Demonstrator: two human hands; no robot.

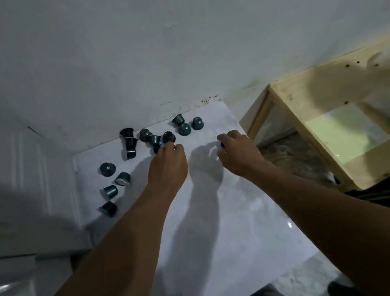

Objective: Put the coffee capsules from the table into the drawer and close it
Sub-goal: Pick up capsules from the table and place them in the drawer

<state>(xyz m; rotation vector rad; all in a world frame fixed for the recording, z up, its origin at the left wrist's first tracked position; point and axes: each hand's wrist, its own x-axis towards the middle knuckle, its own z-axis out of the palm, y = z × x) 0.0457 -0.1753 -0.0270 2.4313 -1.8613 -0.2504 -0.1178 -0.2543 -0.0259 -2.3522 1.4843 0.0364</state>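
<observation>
At the far left stands a white panelled door [33, 180], and just beside it begins the white table [222, 218]. The coffee capsules [107, 169] lie scattered on the table's far left part: four loose ones near the left edge, some tipped on their sides, and a tighter cluster along the back against the wall.

The left hand [167, 163] reaches into the near edge of that cluster, fingertips drawn together and pinching the front capsule [161, 145].

The right hand [237, 152] sits near it, over bare table, fingers curled under. A dark sliver shows at its thumb side (possibly a capsule), but I cannot tell whether it holds anything.

To the right, lower than the table, is the open wooden drawer [317, 91]; a blurred dark shape in it may be a capsule already dropped.

These capsules should be very light and rigid, with smooth, likely slick, tapered walls and a flared rim. The best hold is probably a thumb-and-finger pinch across the body just under the rim. Those lying on their sides may roll if nudged, and the foil lids should be spared a hard squeeze.
</observation>
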